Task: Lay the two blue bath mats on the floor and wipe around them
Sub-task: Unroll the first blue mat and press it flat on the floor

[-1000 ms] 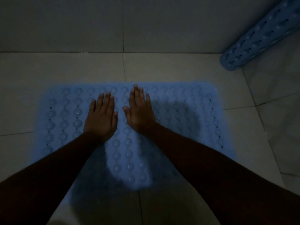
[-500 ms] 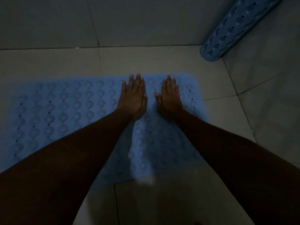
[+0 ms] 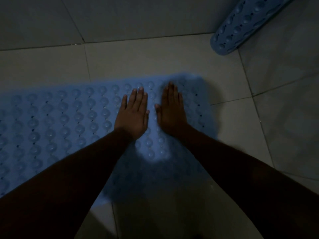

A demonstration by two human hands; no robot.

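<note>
Now left hand (image 3: 133,116) and right hand (image 3: 171,109), fingers straight, press flat blue mat (image 3: 60,121) on tiled floor (image 3: 146,56); rolled second mat (image 3: 241,25) leans in corner.

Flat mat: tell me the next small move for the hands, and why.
Probably lift the right hand off and reach for the rolled mat at the far right. It and the left hand lie flat on the right end of the flat mat, which looks laid down; the rolled mat is not yet spread.

One head camera looks steeply down from close above the tiled floor (image 3: 155,56), toward the wall.
</note>
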